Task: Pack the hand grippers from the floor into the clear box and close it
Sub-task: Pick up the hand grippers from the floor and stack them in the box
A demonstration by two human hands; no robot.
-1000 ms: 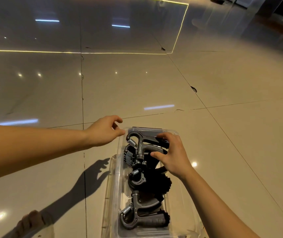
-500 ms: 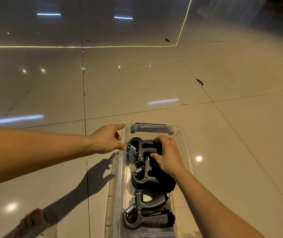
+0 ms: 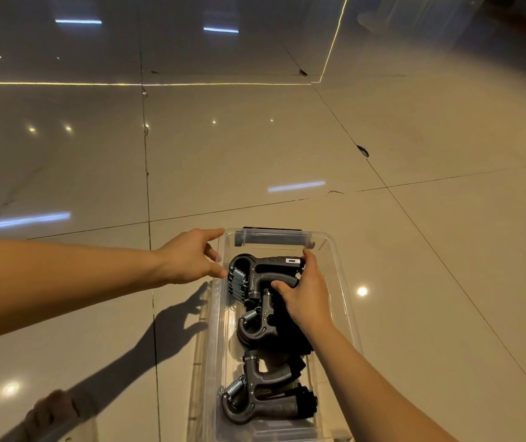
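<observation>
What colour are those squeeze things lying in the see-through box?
The hand grippers are dark grey to black with silver metal springs, seen best in the head view.

Gloss underfoot, matt in the box

The floor [image 3: 255, 148] is polished tile, glossy enough to mirror lamps. The clear box [image 3: 339, 275] looks like smooth transparent plastic. The hand grippers [image 3: 255, 275] have matt dark grey plastic bodies, shiny coiled metal springs [image 3: 235, 388], and black grips of rougher look.
</observation>
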